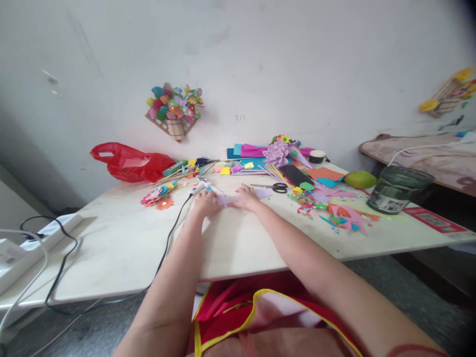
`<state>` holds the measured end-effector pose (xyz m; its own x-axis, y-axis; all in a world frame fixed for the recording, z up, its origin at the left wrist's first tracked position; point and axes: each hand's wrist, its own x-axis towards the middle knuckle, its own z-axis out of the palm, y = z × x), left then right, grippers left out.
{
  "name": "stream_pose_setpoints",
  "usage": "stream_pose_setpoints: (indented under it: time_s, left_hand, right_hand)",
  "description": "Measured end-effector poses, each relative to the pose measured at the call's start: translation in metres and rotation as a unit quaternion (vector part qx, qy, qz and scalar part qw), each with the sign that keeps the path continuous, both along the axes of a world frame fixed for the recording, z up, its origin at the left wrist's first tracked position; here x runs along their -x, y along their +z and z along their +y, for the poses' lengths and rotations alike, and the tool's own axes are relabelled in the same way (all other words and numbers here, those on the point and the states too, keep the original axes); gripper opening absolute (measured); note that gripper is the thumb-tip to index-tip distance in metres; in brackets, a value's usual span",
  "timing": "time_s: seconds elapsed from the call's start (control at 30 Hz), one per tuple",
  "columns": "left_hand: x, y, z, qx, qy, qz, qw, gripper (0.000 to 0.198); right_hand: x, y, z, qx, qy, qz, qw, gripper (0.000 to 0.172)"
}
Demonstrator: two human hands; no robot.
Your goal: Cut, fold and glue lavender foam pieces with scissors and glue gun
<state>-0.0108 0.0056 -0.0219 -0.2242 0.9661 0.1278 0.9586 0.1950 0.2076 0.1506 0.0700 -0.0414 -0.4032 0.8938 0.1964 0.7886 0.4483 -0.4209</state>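
A pale lilac paper piece (265, 192) lies on the table beneath and between both hands. My left hand (207, 204) rests palm down at its left end, fingers lying forward on it. My right hand (245, 198) presses on the sheet from the right, fingers apart and thumb pointing left. Part of the paper is covered by the hands, so its full shape is hidden. Just beyond my left hand lies a white glue gun (198, 188) with a black cord. Dark-handled scissors (279, 188) lie right of my right hand.
Several foam flowers (159, 195) and a red plastic bag (132, 162) are at left. A phone (296, 177), coloured scraps (344, 213), a green fruit (360, 179) and a glass jar (397, 191) occupy the right. A power strip (40, 248) lies at the left edge.
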Motion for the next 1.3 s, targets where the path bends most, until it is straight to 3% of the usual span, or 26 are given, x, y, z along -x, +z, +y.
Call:
stream_pose_setpoints:
  time_s: [0.1, 0.27, 0.43, 0.53, 0.7, 0.9, 1.3]
  left_hand:
    - [-0.002, -0.006, 0.002, -0.011, -0.001, 0.000, 1.000, 0.072]
    - [-0.004, -0.013, 0.007, 0.013, 0.008, 0.023, 1.000, 0.080]
    - [-0.004, -0.010, 0.006, 0.073, 0.042, 0.012, 0.996, 0.088]
    - [-0.005, -0.008, 0.003, 0.096, 0.038, 0.014, 0.995, 0.085]
    - [-0.002, -0.012, 0.004, 0.070, 0.033, 0.047, 0.996, 0.070]
    - [0.002, -0.016, 0.008, 0.065, 0.043, 0.058, 0.995, 0.074]
    - [0.005, -0.020, 0.011, 0.045, 0.040, 0.046, 0.997, 0.063]
  right_hand:
    - [0.002, -0.001, 0.003, 0.003, 0.008, -0.017, 1.000, 0.081]
    - [0.003, -0.001, 0.003, 0.006, 0.008, -0.024, 1.000, 0.086]
    - [0.002, 0.002, -0.001, 0.006, 0.004, -0.031, 0.999, 0.088]
    - [0.002, 0.003, -0.003, 0.007, 0.001, -0.045, 0.999, 0.089]
    - [0.003, 0.007, -0.008, 0.017, -0.014, -0.076, 0.997, 0.091]
    - [0.007, 0.010, -0.013, 0.023, -0.023, -0.083, 0.996, 0.094]
    - [0.016, 0.008, -0.017, 0.030, -0.040, -0.102, 0.994, 0.087]
